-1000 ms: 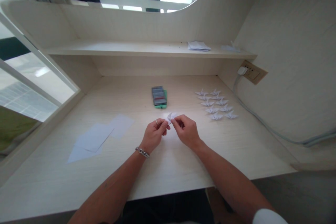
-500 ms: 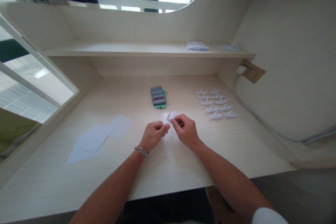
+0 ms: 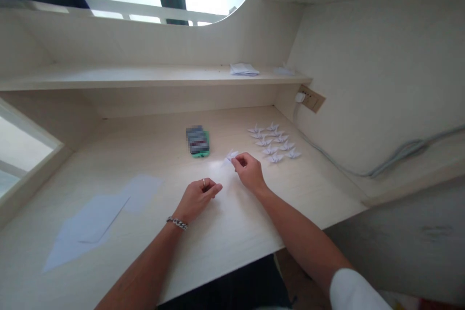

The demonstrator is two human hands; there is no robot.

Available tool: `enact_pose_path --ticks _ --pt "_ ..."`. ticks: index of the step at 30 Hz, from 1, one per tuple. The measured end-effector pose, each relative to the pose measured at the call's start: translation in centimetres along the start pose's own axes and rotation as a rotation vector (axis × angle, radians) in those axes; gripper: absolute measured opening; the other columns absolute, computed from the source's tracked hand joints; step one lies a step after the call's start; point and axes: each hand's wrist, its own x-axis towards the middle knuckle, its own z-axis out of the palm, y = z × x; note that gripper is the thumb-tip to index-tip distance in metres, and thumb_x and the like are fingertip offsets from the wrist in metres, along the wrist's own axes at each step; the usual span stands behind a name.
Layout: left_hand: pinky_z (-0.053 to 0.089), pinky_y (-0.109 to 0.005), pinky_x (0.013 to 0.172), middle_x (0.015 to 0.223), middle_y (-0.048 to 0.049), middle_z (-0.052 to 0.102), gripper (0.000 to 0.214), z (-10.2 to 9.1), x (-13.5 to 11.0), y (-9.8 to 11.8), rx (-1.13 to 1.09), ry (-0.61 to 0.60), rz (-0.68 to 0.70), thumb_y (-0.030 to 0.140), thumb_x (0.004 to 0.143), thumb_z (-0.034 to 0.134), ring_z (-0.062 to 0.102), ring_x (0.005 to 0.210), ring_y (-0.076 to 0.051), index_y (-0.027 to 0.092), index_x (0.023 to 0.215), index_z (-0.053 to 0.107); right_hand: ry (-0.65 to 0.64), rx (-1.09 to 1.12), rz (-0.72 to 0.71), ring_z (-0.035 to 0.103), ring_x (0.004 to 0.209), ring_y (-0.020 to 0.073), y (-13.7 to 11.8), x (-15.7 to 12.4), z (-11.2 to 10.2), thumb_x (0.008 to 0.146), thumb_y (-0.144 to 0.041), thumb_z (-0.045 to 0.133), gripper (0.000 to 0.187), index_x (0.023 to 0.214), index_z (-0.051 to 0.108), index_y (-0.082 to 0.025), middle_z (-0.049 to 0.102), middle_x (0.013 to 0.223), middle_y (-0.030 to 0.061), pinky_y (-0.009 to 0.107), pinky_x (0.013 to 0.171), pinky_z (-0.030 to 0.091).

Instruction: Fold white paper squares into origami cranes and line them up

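A small white paper crane point(image 3: 231, 155) is pinched between the thumb and fingertips of my right hand point(image 3: 249, 171), over the middle of the desk. My left hand point(image 3: 199, 198) is apart from it, lower and to the left, its fingers curled in against the thumb with nothing visible in them. A ring and a chain bracelet show on that hand and wrist. To the right of my right hand, several finished paper cranes point(image 3: 271, 142) stand in two rows on the desk.
Flat white paper sheets point(image 3: 95, 215) lie overlapping at the left of the desk point(image 3: 232, 232). A pixelated object with a green edge point(image 3: 198, 142) lies near the back. Folded paper point(image 3: 244, 69) rests on the shelf point(image 3: 145, 77). A cable point(image 3: 327, 160) runs from the wall socket point(image 3: 313, 99).
My left hand has let go of the paper crane and drawn away from it. My right hand carries the crane toward the rows of cranes. The view has turned to the right.
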Motion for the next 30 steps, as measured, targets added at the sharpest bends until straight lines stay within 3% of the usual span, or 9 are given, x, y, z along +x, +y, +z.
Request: enact_pose_path --ticks 8,12,20,30 --pt "0.037 -0.025 0.057 0.064 0.0002 0.062 0.034 0.1 -0.3 0.2 0.141 -0.069 0.056 0.048 0.081 0.056 0.051 0.06 -0.015 0.018 0.07 0.065 0.074 -0.129 0.044 0.065 0.067 0.0164 2.2 2.8 -1.3 0.081 -0.038 0.055 0.022 0.077 0.065 -0.018 0.068 0.07 0.0017 0.025 0.066 0.048" --pt "0.037 -0.026 0.057 0.062 0.0002 0.061 0.034 0.4 -0.7 0.7 0.161 -0.098 0.03 0.048 0.082 0.054 0.05 0.059 -0.014 0.018 0.07 0.065 0.095 -0.313 0.098 0.067 0.071 0.0159 3.0 5.9 0.1 0.083 -0.036 0.053 0.023 0.081 0.069 -0.019 0.072 0.075 0.002 0.024 0.071 0.048" --pt "0.036 -0.025 0.057 0.062 -0.0003 0.061 0.034 0.5 -1.0 0.4 0.173 -0.12 0.017 0.045 0.085 0.052 0.051 0.059 -0.014 0.017 0.071 0.064 0.181 -0.469 0.207 0.067 0.088 0.0223 5.4 12.8 3.8 0.085 -0.024 0.052 0.024 0.088 0.073 -0.014 0.073 0.093 0.0128 0.029 0.081 0.046" --pt "0.038 -0.026 0.061 0.068 -0.001 0.065 0.031 0.5 -1.3 0.4 0.222 -0.157 0.042 0.043 0.087 0.051 0.055 0.063 -0.014 0.018 0.074 0.066 0.169 -0.614 0.244 0.066 0.093 0.0244 6.9 14.4 4.3 0.087 -0.022 0.05 0.026 0.093 0.073 -0.013 0.073 0.096 0.0155 0.03 0.083 0.045"
